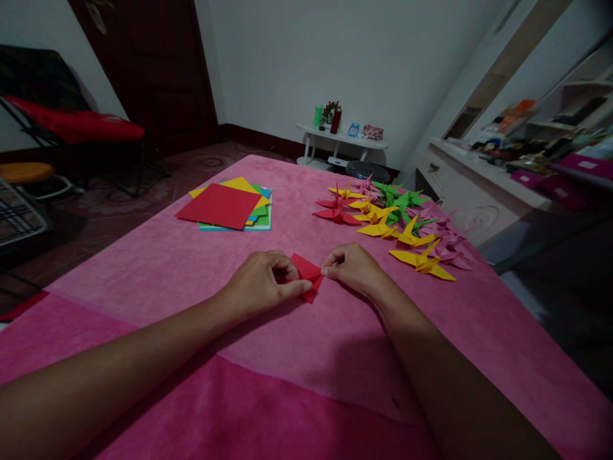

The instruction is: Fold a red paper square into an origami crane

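Note:
A small folded piece of red origami paper (306, 265) lies between my hands at the middle of the pink-covered table. My left hand (268, 278) grips its left side, thumb across the front and fingers curled behind. At the paper's right corner, my right hand (352, 268) pinches the tip between thumb and forefinger. Some of the paper's folds are covered by my left thumb and fingers. Beyond my left hand is a stack of coloured paper sheets with a red sheet (220, 206) on top. Past my right hand stand several folded paper cranes, among them a yellow crane (422, 260) and a red crane (336, 209).
The pink tablecloth (158, 275) covers the table. A white side table (345, 137) with small items stands by the far wall. To the right is a cluttered white dresser (479, 172); to the left, a red folding chair (76, 128) and a dark door (148, 70).

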`<action>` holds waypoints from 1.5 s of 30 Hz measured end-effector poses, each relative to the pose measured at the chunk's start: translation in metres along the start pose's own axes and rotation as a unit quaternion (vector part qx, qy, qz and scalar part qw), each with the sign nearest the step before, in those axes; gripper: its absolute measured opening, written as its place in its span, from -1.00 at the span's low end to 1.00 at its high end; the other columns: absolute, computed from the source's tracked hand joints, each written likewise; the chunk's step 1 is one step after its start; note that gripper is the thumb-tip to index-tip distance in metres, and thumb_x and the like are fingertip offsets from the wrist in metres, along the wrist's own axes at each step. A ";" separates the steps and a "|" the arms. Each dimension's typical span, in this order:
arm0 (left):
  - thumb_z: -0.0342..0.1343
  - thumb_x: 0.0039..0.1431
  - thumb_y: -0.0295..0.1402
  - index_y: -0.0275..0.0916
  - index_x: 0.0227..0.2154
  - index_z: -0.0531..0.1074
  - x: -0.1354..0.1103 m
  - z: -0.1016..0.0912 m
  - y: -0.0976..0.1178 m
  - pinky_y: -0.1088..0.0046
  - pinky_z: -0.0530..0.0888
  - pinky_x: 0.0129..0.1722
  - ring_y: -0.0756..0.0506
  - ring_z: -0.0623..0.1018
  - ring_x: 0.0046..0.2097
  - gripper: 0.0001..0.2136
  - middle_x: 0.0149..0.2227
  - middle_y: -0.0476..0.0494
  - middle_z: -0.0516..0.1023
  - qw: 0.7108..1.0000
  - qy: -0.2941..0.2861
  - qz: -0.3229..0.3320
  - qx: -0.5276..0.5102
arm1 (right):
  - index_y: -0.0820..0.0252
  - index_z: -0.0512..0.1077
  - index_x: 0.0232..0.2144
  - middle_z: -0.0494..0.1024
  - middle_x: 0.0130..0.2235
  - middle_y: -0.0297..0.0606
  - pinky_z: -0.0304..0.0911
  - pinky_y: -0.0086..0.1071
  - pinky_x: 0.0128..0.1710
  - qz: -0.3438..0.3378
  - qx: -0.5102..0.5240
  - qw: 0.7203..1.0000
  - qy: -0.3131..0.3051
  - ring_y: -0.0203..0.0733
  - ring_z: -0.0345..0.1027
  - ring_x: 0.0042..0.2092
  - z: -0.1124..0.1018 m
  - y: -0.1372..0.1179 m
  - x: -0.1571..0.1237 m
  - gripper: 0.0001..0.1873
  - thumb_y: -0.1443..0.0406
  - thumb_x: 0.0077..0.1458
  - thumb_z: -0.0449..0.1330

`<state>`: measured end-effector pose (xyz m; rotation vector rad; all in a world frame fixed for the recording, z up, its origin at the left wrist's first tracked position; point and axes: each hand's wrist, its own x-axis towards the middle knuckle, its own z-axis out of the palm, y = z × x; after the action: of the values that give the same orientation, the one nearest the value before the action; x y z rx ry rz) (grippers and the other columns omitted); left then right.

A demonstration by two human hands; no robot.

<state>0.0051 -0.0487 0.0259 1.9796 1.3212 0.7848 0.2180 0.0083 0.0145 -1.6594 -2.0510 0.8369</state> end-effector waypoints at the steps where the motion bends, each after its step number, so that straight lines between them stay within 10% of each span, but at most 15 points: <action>1: 0.17 0.05 -0.16 -0.29 -0.54 0.49 0.001 0.002 0.000 0.52 0.31 -0.49 0.01 0.44 -0.47 -0.73 -0.48 -0.08 0.51 1.000 0.008 0.002 0.008 | 0.18 0.57 -0.54 0.52 -0.54 -0.31 0.13 -0.47 -0.50 0.001 -0.002 1.000 -0.001 -0.33 0.28 -0.51 0.000 0.000 0.000 -0.97 0.34 -0.16 0.32; 15: 0.07 0.02 -0.36 -0.25 -0.56 0.41 -0.003 0.005 0.007 0.46 0.23 -0.46 -0.02 0.39 -0.45 -0.87 -0.50 -0.06 0.45 0.984 0.040 -0.023 0.170 | 0.20 0.58 -0.51 0.55 -0.50 -0.30 0.15 -0.51 -0.49 0.009 -0.013 1.000 -0.002 -0.33 0.33 -0.47 -0.001 -0.003 -0.001 -0.95 0.35 -0.16 0.31; 23: 0.08 0.02 -0.40 -0.25 -0.55 0.39 -0.007 0.008 -0.002 0.46 0.32 -0.36 -0.03 0.44 -0.28 -0.91 -0.18 -0.10 0.44 0.984 0.076 0.042 0.155 | 0.18 0.58 -0.53 0.56 -0.50 -0.29 0.16 -0.50 -0.48 0.003 -0.002 1.000 0.005 -0.31 0.34 -0.47 0.001 0.000 0.000 -0.97 0.35 -0.16 0.32; 45: 0.05 0.10 -0.26 -0.21 -0.44 0.49 0.001 0.006 0.001 0.44 0.29 -0.40 -0.06 0.47 -0.37 -0.82 -0.39 -0.09 0.53 0.982 0.043 -0.040 0.182 | 0.19 0.58 -0.51 0.56 -0.50 -0.31 0.18 -0.49 -0.47 0.001 0.012 1.000 -0.005 -0.33 0.34 -0.47 0.000 0.002 0.000 -0.95 0.33 -0.15 0.31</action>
<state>0.0108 -0.0496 0.0226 2.1730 1.6828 0.6300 0.2201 0.0086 0.0133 -1.6473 -2.0382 0.8680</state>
